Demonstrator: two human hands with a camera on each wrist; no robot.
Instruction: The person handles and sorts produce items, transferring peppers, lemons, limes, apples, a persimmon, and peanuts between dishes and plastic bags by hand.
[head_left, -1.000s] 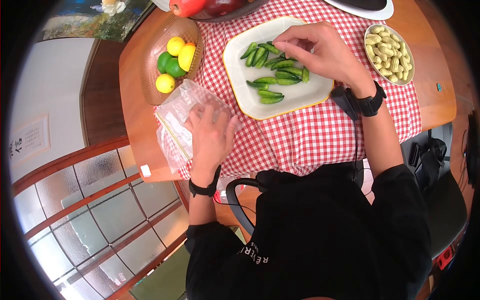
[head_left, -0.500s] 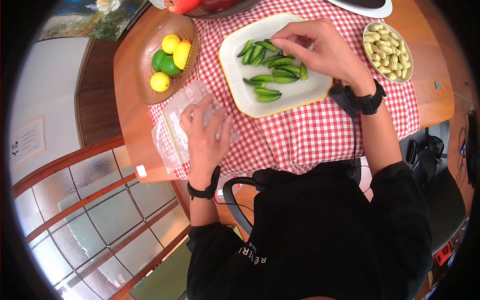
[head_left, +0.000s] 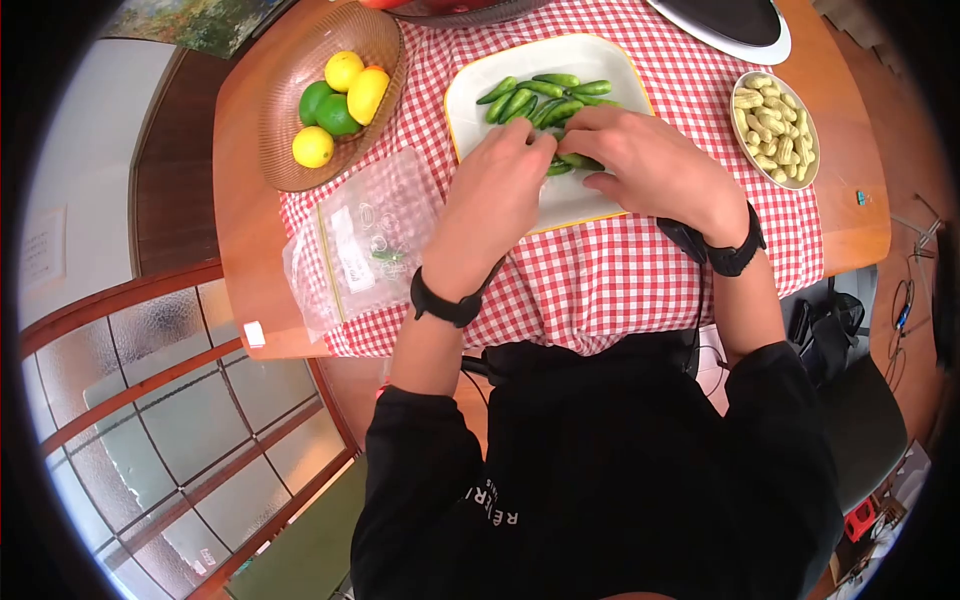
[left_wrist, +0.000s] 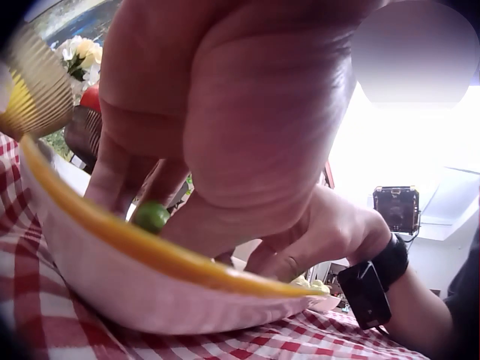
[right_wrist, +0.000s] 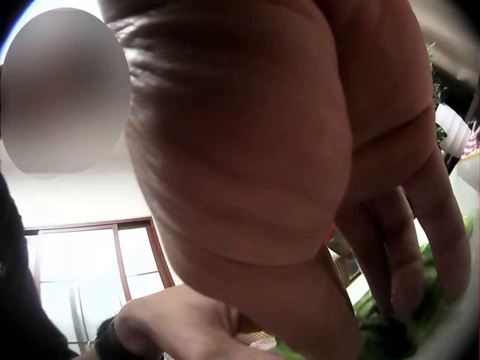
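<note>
Small green chili peppers [head_left: 555, 80] lie in a white, yellow-rimmed dish [head_left: 590, 205] on the checked cloth. Both hands are over the near half of this dish, fingers curled down among the peppers. The left hand [head_left: 500, 180] has the rounded end of one pepper [left_wrist: 152, 217] between its thumb and fingers, seen past the rim in the left wrist view. Opposite it, the right hand [head_left: 655, 165] bends thumb and fingers around a pepper [head_left: 580, 160]; in the right wrist view its fingertips reach onto green peppers. The hands partly hide the peppers beneath them.
A clear zip bag [head_left: 400, 215] lies flat left of the dish. Behind it stands a ribbed amber bowl [head_left: 285, 130] with lemons and limes. A bowl of peanuts [head_left: 770, 115] is at the right, and a dark-topped white object [head_left: 725, 20] at the back right.
The left hand has left the plastic bag and moved right, into the dish. The right hand has come nearer the body, over the front peppers, closer to the left hand.
</note>
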